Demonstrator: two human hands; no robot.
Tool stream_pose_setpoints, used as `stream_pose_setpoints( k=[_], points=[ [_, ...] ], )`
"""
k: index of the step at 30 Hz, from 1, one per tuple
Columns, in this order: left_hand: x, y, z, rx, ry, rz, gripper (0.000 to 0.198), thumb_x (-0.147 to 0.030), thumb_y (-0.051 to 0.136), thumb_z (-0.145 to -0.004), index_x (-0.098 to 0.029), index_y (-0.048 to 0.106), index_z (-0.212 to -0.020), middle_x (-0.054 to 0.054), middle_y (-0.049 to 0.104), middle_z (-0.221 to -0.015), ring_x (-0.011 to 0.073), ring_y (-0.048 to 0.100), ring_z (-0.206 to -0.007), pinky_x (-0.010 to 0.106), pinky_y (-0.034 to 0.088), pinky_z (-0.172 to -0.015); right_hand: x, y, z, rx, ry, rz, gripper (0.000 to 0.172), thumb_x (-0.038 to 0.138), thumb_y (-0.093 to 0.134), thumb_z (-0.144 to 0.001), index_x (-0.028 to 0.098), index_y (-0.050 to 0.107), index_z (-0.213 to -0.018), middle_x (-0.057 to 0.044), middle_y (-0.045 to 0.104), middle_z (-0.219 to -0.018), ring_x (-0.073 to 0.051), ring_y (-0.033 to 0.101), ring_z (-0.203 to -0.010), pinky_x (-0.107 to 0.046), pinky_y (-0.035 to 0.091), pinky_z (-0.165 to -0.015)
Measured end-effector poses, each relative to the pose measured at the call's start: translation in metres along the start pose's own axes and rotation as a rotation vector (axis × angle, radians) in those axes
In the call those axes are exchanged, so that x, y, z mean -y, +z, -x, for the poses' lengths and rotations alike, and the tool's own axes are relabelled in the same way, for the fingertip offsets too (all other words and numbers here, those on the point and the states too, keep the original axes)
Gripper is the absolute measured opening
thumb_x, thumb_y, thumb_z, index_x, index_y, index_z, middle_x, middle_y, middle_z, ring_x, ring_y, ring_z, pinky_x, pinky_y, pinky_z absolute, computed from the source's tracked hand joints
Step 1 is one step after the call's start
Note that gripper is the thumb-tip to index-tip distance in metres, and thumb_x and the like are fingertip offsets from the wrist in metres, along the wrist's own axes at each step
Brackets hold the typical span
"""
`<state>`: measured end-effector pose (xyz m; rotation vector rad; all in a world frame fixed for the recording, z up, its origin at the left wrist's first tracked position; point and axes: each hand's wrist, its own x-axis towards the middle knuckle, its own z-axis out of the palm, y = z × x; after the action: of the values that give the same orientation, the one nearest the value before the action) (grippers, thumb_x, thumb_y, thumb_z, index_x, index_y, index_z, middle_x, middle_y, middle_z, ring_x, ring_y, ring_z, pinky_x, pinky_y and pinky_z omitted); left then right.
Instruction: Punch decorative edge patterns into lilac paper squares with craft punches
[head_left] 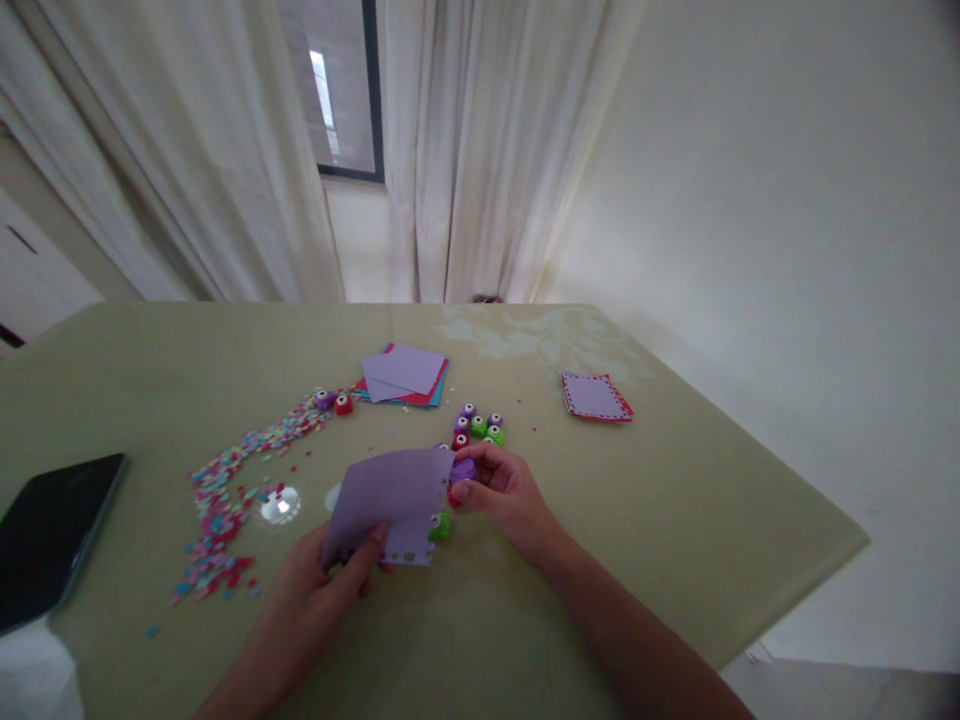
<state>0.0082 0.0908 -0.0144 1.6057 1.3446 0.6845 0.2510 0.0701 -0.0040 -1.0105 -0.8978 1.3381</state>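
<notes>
A light purple paper sheet [394, 495] with small notches punched along its lower and right edges is pinched in my left hand [330, 575], thumb on top. At its right edge, my right hand [506, 495] has its fingers closed round a small purple punch [463, 470]. Just under that punch a bit of red shows, partly hidden by my fingers. A green punch [439, 526] lies beside the sheet's lower right edge. Behind my right hand stand several small punches with eye-like tops, among them a green one [478, 425] and a purple one [495, 420].
Coloured paper bits [217, 500] spread over the left of the table [637, 520]. A purple punch [324, 399] and a red one [343, 404] stand near a paper stack [405, 370]. Punched sheets [596, 396] lie right; a dark tablet [56, 530] lies left.
</notes>
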Motion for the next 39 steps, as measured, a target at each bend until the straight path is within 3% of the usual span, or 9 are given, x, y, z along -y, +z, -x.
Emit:
stream_pose_setpoints(
  k=[8, 17, 24, 39],
  points=[
    [0.001, 0.001, 0.003, 0.036, 0.11, -0.074, 0.04, -0.054, 0.06, -0.086, -0.022, 0.07, -0.064, -0.002, 0.059, -0.053, 0.0181, 0.053, -0.052, 0.025, 0.039, -0.05, -0.001, -0.002, -0.001, -0.02, 0.051, -0.012, 0.043, 0.044, 0.095, -0.07, 0.018, 0.078, -0.099, 0.002, 0.066, -0.074, -0.008, 0.054, -0.059, -0.022, 0.044, -0.058],
    [0.0, 0.005, 0.006, 0.102, 0.091, -0.028, 0.041, -0.054, 0.06, -0.088, -0.021, 0.069, -0.065, 0.0, 0.061, -0.056, 0.0181, 0.055, -0.052, 0.025, 0.04, -0.049, -0.009, -0.002, -0.002, -0.049, 0.077, -0.115, 0.045, 0.041, 0.098, -0.065, 0.018, 0.077, -0.098, -0.001, 0.074, -0.086, -0.013, 0.063, -0.069, -0.025, 0.05, -0.067],
    [-0.001, 0.008, 0.006, 0.088, 0.074, -0.01, 0.041, -0.055, 0.061, -0.085, -0.021, 0.068, -0.063, -0.001, 0.058, -0.052, 0.0175, 0.052, -0.049, 0.026, 0.037, -0.047, -0.01, 0.001, 0.0, -0.052, 0.126, -0.16, 0.046, 0.039, 0.099, -0.064, 0.017, 0.078, -0.099, -0.003, 0.076, -0.09, -0.014, 0.065, -0.073, -0.025, 0.051, -0.071],
    [-0.001, 0.009, 0.007, 0.082, 0.071, -0.022, 0.043, -0.057, 0.062, -0.084, -0.022, 0.067, -0.06, -0.001, 0.06, -0.052, 0.0178, 0.053, -0.05, 0.026, 0.039, -0.049, -0.009, 0.005, 0.001, -0.032, 0.076, -0.092, 0.039, 0.041, 0.097, -0.069, 0.021, 0.076, -0.095, 0.001, 0.071, -0.086, -0.013, 0.061, -0.073, -0.024, 0.05, -0.071]
  ],
)
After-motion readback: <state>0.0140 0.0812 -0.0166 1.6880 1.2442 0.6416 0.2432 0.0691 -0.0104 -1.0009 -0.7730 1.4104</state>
